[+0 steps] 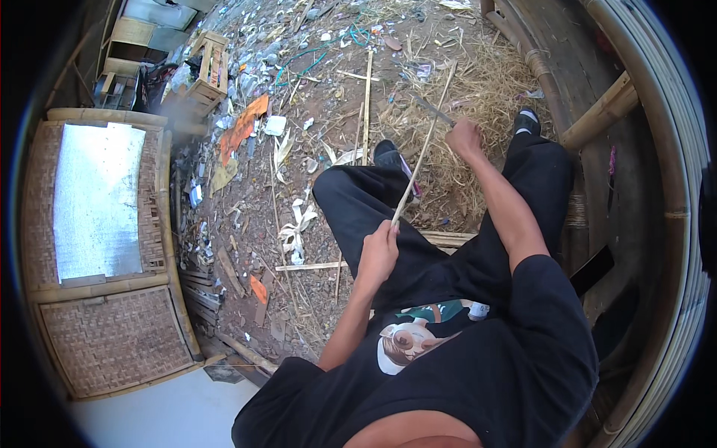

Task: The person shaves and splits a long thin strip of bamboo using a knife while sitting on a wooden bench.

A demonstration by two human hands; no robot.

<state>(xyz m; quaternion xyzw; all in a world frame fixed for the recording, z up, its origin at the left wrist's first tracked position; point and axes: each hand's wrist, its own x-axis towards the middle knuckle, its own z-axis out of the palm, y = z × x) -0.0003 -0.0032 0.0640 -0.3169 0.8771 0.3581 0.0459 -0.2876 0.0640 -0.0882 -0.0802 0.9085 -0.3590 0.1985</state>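
My left hand (379, 254) is closed around the near end of a long, thin bamboo strip (423, 158), which slants up and away to the right over my legs. In my right hand (466, 140) is the handle of a knife (433, 110), its blade pointing up and left. The blade crosses the strip near the strip's far part; whether the two touch, I cannot tell. My fingers hide most of the knife's handle.
Pale shavings (478, 82) are heaped beyond my right hand. Other bamboo strips (367, 104) and litter lie on the dirt ground. A wooden crate (214, 75) stands far left, near a woven bamboo panel (112, 343). A bamboo bench (597, 179) runs along my right.
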